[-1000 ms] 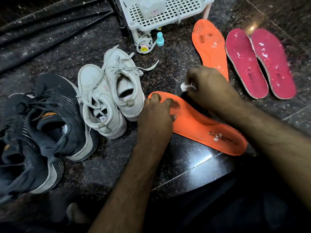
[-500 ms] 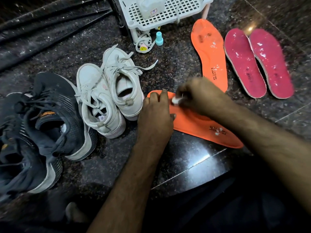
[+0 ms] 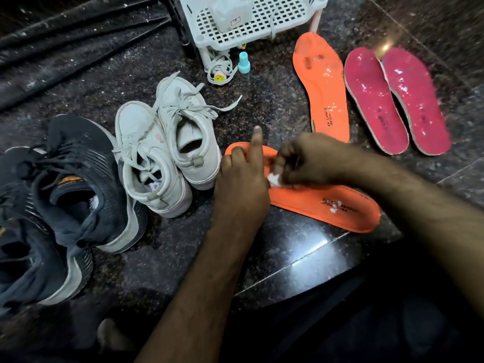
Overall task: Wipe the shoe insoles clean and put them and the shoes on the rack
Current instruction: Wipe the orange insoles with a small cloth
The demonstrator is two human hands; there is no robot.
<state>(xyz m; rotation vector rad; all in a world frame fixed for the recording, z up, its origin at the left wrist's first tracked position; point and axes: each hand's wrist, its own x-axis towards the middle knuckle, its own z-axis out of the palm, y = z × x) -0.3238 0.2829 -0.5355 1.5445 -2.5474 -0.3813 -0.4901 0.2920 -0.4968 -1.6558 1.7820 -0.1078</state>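
Wiping has moved heelward: my right hand (image 3: 311, 159) pinches the tissue (image 3: 274, 179); my left hand (image 3: 239, 182), forefinger lifted, pins the orange insole (image 3: 314, 203) so it cannot slide.

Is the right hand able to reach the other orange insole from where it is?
Probably yes. The right hand holds a white wipe, and the other orange insole lies just beyond it on bare floor with nothing between.

I see a small turquoise plastic bottle (image 3: 244, 62) standing on the dark speckled stone floor (image 3: 162, 244), just beside a coiled white lace (image 3: 218, 66), and dark crumpled fabric (image 3: 65, 45) at upper left.
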